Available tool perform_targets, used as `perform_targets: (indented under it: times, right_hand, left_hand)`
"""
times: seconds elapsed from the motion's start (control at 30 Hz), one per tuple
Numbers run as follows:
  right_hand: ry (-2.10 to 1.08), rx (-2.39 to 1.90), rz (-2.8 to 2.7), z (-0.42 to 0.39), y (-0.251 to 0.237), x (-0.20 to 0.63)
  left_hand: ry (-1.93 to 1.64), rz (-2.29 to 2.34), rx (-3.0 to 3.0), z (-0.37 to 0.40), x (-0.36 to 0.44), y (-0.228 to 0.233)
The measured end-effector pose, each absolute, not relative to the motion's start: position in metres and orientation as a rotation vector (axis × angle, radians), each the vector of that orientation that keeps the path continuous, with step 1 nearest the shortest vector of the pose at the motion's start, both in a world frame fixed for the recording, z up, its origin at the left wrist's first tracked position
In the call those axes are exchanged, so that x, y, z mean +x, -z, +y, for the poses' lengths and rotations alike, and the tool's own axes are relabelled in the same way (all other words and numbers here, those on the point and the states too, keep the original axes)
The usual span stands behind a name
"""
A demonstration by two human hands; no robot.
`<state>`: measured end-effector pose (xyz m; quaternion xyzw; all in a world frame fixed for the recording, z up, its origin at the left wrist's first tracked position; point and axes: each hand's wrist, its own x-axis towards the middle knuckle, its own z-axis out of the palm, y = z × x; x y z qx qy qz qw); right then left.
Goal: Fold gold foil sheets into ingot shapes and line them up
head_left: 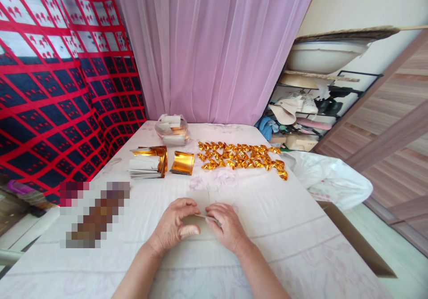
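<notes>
A thin pale sheet of paper (204,217) is between my two hands, low over the table, seen nearly edge-on. My left hand (177,223) has its curled fingers at the sheet's left end, its thumb held apart below. My right hand (225,227) grips the other end between thumb and fingers. Beyond them lies a gold foil paper stack (183,163). To its left is a pile of grey-backed gold papers (145,165). Several rows of folded gold foil pieces (239,155) spread to the right. My fingers hide part of the sheet.
A clear plastic bag of papers (172,129) stands at the table's far left. A blurred-out patch (96,216) covers something at left. White plastic bag (329,176) and cardboard box (357,236) adjoin the right edge. A shoe rack (307,112) stands beyond, beside purple curtains (207,49).
</notes>
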<state>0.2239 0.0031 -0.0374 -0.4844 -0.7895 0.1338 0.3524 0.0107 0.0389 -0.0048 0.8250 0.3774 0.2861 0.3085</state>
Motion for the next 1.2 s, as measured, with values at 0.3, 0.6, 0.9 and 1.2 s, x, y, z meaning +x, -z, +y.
perform_targets:
  times: [0.3, 0.6, 0.9, 1.2]
  right_hand:
    - [-0.308, -1.242, -2.051, 0.002, 0.037, 0.224]
    - [-0.26, -1.429, -1.939, 0.008, 0.042, 0.224]
    - [-0.24, -1.468, -1.946, 0.008, 0.042, 0.22]
    - [-0.235, -1.478, -1.942, 0.01, 0.043, 0.217]
  left_hand:
    - [-0.587, 1.203, 2.188, 0.031, 0.023, 0.007]
    - [-0.563, 1.308, 2.125, 0.031, 0.023, 0.001]
    - [-0.573, 1.502, 2.003, 0.035, 0.029, 0.018]
    - [-0.603, 1.518, 1.993, 0.036, 0.031, 0.018]
